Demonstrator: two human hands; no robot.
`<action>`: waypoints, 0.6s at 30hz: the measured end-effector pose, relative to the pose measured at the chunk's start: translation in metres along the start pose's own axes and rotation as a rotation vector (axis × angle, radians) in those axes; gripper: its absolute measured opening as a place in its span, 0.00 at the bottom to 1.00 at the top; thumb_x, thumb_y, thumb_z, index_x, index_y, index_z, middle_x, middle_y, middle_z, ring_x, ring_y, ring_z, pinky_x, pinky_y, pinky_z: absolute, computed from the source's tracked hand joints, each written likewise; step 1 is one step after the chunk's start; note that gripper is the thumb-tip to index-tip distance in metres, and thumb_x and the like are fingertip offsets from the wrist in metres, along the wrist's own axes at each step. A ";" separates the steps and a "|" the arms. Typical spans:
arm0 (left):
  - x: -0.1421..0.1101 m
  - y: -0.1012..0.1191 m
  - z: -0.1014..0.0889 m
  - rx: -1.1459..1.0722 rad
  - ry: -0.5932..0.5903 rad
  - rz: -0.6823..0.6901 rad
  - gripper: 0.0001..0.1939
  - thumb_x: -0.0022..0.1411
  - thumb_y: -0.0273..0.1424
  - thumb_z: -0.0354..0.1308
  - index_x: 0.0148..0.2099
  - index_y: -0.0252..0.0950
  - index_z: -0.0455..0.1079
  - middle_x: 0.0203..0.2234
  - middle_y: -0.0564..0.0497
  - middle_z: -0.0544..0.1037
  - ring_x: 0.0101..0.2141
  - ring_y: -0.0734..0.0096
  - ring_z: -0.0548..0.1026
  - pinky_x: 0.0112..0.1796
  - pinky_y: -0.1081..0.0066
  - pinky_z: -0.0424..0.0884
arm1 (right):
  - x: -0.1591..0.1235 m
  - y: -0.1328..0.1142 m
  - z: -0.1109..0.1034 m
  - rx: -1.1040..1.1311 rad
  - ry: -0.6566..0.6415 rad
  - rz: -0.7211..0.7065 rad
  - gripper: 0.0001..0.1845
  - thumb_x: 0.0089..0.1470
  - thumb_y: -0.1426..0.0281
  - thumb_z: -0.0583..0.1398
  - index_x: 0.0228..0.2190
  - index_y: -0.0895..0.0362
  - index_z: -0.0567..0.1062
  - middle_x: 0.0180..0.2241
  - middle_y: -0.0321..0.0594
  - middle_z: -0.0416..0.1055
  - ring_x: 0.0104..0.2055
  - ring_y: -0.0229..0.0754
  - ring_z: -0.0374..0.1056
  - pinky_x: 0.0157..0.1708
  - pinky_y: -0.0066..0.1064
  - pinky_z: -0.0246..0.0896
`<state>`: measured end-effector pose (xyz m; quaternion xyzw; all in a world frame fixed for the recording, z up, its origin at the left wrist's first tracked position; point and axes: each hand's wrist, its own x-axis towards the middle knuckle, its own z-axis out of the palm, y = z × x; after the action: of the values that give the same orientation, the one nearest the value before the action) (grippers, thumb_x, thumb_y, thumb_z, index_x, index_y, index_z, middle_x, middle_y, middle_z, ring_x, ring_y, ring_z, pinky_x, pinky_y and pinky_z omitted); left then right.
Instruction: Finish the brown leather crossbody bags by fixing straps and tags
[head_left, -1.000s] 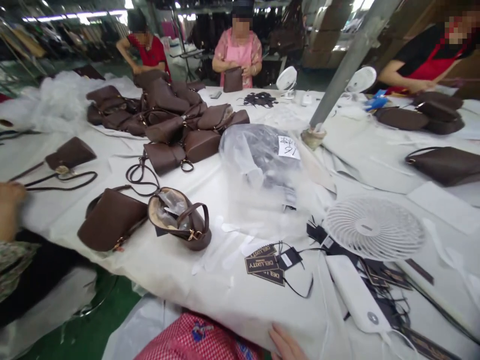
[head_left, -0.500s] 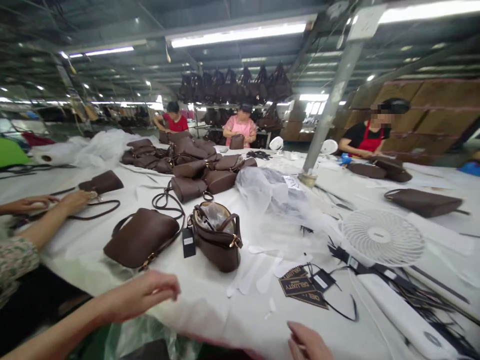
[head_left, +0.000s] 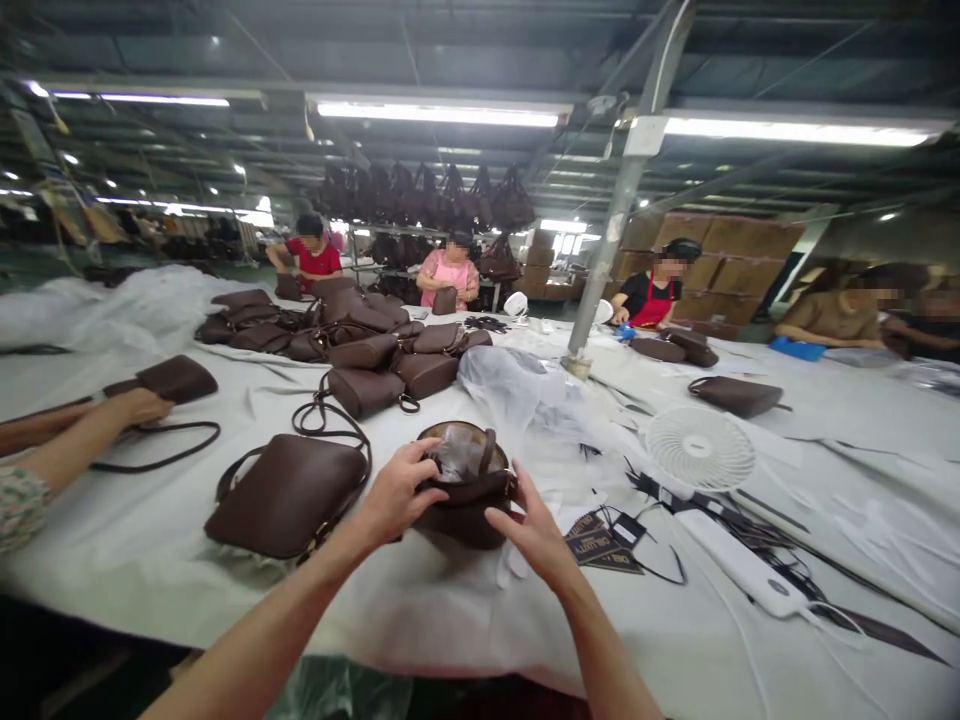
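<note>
Bag (head_left: 465,519), between left hand (head_left: 401,488) and right hand (head_left: 537,530)

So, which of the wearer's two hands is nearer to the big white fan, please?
Right. The right hand is at the right side of the open brown bag, with the fan off to its right. The left hand is at the bag's left side, farther away.

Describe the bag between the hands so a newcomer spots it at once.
Start at the white table, near side. Between the person's left hand and right hand sits a dark brown bag. Its mouth gapes upward with clear plastic inside, unlike the flat-lying bag to its left.
</note>
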<state>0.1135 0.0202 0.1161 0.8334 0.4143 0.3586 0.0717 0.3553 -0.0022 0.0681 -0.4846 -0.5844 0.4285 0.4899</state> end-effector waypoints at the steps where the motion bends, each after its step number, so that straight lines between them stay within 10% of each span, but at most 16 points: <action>1: -0.006 0.007 -0.001 0.006 -0.015 0.008 0.04 0.54 0.25 0.64 0.32 0.36 0.71 0.56 0.44 0.68 0.54 0.57 0.67 0.54 0.58 0.64 | 0.001 -0.002 -0.005 0.019 -0.007 0.016 0.49 0.43 0.56 0.66 0.63 0.54 0.55 0.58 0.50 0.64 0.58 0.52 0.61 0.54 0.44 0.62; 10: 0.030 0.030 -0.044 0.072 -0.105 0.000 0.09 0.63 0.32 0.54 0.42 0.38 0.74 0.42 0.46 0.77 0.44 0.63 0.73 0.47 0.66 0.67 | 0.024 -0.033 -0.031 -0.032 0.004 0.118 0.37 0.46 0.52 0.64 0.54 0.57 0.68 0.50 0.49 0.72 0.53 0.50 0.68 0.57 0.45 0.57; 18: 0.099 0.067 0.006 0.226 -0.308 -0.147 0.13 0.58 0.40 0.54 0.37 0.37 0.73 0.30 0.46 0.78 0.33 0.60 0.75 0.34 0.68 0.67 | 0.038 -0.052 -0.023 -0.151 -0.025 -0.062 0.21 0.50 0.56 0.60 0.43 0.54 0.76 0.44 0.42 0.76 0.48 0.48 0.70 0.52 0.42 0.62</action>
<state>0.1994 0.0516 0.1929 0.8486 0.4959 0.1718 0.0663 0.3688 0.0278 0.1281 -0.4966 -0.6358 0.3738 0.4577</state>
